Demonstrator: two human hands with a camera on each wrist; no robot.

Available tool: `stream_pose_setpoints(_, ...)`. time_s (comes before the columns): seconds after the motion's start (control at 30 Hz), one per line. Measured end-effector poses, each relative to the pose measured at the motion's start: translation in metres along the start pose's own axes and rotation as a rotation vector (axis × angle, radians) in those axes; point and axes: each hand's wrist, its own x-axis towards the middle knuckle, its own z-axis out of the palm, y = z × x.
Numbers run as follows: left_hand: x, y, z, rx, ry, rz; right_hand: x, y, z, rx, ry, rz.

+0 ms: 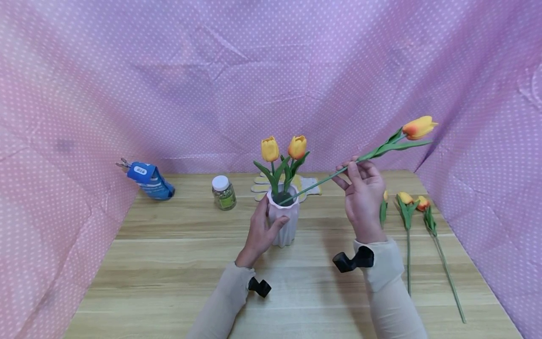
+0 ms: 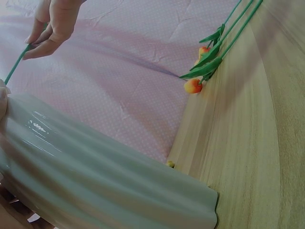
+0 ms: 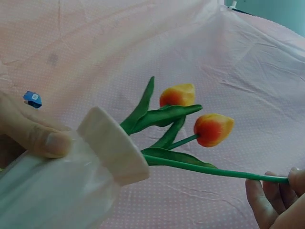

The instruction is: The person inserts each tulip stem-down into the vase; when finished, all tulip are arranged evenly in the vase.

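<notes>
A pale fluted vase [image 1: 289, 228] stands upright on the table, with the left hand [image 1: 259, 230] gripping its left side, thumb across the front near the rim. Two yellow-orange tulips [image 1: 269, 149] stand in it, their leaves above the mouth. The right hand [image 1: 365, 200] pinches the green stem of another tulip [image 1: 418, 128] between thumb and fingers. This tulip slants, bloom up to the right, and the low end of its stem reaches into the vase's mouth. In the right wrist view the stem [image 3: 205, 168] passes behind the rim [image 3: 114, 148]; its tip is hidden there.
Several loose tulips [image 1: 406, 209] lie on the table's right side, past the right forearm. Behind the vase are white-and-yellow gloves [image 1: 311, 184]. A white-lidded jar [image 1: 225, 195] and a clipped blue bag [image 1: 152, 181] stand to the left. Pink dotted cloth [image 1: 271, 84] hangs around the table.
</notes>
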Motion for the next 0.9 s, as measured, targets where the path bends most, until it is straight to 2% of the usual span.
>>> stream_pose_setpoints(0.2, 0.0, 0.001, 0.0, 0.008, 0.004, 0.008, -0.008, 0.007, 0.005, -0.08, -0.03, -0.025)
stream_pose_setpoints(0.53, 0.0, 0.004, 0.0, 0.004, -0.002, -0.005, -0.019, 0.019, 0.013, -0.133, -0.071, -0.042)
stream_pose_setpoints(0.73, 0.0, 0.003, 0.0, 0.012, 0.003, -0.008, -0.024, 0.026, 0.014, -0.237, -0.13, -0.07)
stream_pose_setpoints(0.9, 0.0, 0.003, 0.0, 0.014, 0.008, -0.001, -0.029, 0.031, 0.014, -0.264, -0.179, -0.084)
